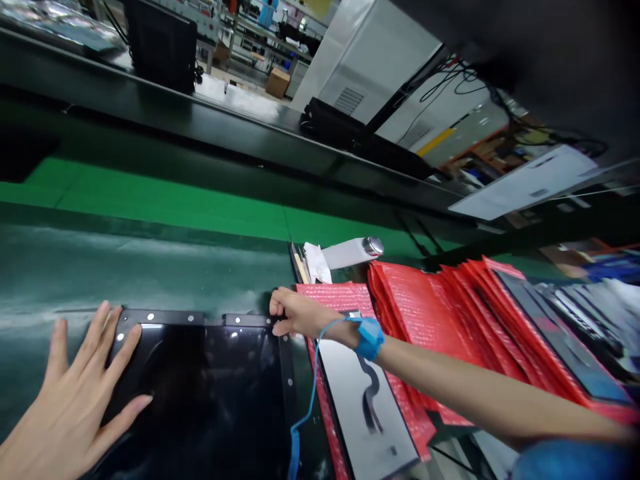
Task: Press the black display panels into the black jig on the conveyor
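Observation:
A large black glossy panel (210, 393) with a metal frame and screw tabs lies flat on the dark green bench mat (150, 267). My left hand (75, 393) lies open and flat with fingers spread on the panel's left corner. My right hand (297, 315) is closed in a pinch on the panel's top right corner. A blue wrist strap (369, 337) with a blue coiled cord (305, 413) is on my right wrist.
A grey panel with a black flex cable (365, 400) rests on red bubble wrap (345, 297) right of the black panel. Several red bubble bags (450, 307) with panels fan out at right. A white bottle (353, 252) and cloth lie behind. A dark conveyor rail (200, 120) runs across the back.

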`<state>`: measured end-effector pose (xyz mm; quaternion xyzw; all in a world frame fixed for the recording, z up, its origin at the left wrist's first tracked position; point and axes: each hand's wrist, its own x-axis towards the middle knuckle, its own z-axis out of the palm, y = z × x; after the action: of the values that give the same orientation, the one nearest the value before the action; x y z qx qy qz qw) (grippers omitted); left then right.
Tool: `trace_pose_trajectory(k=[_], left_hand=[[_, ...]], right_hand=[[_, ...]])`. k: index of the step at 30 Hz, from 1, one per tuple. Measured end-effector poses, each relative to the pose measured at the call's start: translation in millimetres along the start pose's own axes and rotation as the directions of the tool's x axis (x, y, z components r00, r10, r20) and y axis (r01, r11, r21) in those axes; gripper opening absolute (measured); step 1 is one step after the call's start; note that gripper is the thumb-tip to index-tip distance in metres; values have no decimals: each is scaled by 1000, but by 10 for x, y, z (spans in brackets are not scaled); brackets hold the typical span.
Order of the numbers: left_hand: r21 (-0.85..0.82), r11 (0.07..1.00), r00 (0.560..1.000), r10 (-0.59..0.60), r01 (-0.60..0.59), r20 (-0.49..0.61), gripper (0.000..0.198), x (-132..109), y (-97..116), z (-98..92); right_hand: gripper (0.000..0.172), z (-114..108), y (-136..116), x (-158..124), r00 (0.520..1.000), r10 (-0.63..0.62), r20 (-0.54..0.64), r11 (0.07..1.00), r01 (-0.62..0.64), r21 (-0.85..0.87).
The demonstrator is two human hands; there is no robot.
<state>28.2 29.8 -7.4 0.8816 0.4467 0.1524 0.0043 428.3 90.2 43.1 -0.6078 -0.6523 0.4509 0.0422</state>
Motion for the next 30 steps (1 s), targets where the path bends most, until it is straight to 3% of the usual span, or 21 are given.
trace_pose_trajectory(k=[4,9,12,15,17,21,25,30], left_hand=[[-6,999,999,-38,39,25,96,11,-41,62],[-7,999,998,-48,49,46,89,97,41,-49],[-13,998,997,-67,68,43,81,67,89,-130],[-55,998,993,-37,44,110,73,-91,70,-196],[-108,994,982,-4,25,188,70,-237,9,-233],[-175,983,949,98,-47,299,78,-431,-186,-278],[-156,980,925,171,-124,339,82,-414,-269,-328],[-136,986,943,135,-98,304,74,-366,-58,-406]], right_hand=[[40,26,24,42,999,0,-39,999,-1,-32],[42,221,84,-51,981,22,-193,999,-15,40],[46,459,100,-274,940,32,-340,996,-2,86],[59,741,129,-652,882,31,-471,989,41,144],[69,919,153,-945,900,33,-435,980,55,189],[100,1132,140,-1340,973,82,-216,983,-43,179],[120,1092,30,-1346,983,138,-124,988,-127,93],[121,1080,3,-1232,977,197,-86,980,-200,-24]])
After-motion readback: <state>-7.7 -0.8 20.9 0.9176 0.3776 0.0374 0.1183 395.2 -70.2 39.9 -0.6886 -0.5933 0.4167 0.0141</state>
